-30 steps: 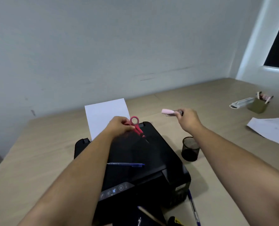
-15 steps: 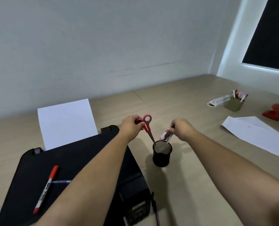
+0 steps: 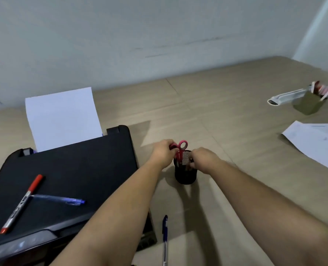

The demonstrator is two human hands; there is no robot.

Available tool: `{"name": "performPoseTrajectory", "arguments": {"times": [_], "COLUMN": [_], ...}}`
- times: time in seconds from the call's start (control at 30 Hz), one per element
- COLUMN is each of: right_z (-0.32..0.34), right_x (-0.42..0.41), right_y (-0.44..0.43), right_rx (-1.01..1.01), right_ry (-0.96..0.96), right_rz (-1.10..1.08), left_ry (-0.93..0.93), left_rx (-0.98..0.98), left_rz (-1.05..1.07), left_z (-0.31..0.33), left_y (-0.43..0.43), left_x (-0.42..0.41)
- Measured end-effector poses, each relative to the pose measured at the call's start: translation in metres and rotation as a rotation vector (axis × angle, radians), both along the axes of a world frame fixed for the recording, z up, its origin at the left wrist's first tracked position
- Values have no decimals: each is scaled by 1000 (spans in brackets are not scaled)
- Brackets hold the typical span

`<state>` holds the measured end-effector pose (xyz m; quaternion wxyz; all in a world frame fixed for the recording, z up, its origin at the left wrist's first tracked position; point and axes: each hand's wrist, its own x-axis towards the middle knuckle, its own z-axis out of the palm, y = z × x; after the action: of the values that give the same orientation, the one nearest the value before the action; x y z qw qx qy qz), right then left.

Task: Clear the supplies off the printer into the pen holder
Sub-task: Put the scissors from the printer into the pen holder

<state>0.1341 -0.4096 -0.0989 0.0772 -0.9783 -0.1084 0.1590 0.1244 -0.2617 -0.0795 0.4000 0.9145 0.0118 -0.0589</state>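
Crowding pen holder [image 3: 185, 174] rim: scissors [image 3: 181, 150], hands

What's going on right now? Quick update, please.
Both hands at the black mesh pen holder. Left hand lowering pink scissors in; right hand at rim, contents hidden. Red marker, blue pen remain on printer.

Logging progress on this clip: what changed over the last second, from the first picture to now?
Both hands carried their items from above the printer rightward and down to the mesh pen holder. The left hand lowered the pink scissors blades-first into it; the right hand is at the rim, its pink item now hidden. Red marker and blue pen remain on the printer.
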Motion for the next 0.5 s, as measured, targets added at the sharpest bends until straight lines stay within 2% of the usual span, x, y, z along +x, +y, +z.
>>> {"name": "performPoseTrajectory", "arguments": {"times": [0.2, 0.33, 0.5], "right_z": [-8, 0, 31], "right_x": [-1, -7, -17], "right_y": [-3, -9, 5], "right_rx": [42, 102, 224], "right_ry": [-69, -103, -195], "right_rz": [3, -47, -110], "left_ry": [42, 107, 76], "left_rx": [-4, 69, 146], "left_rz": [94, 44, 2], "left_z": [-1, 6, 29], "left_y": [-3, 1, 23], "left_x": [3, -4, -24]}}
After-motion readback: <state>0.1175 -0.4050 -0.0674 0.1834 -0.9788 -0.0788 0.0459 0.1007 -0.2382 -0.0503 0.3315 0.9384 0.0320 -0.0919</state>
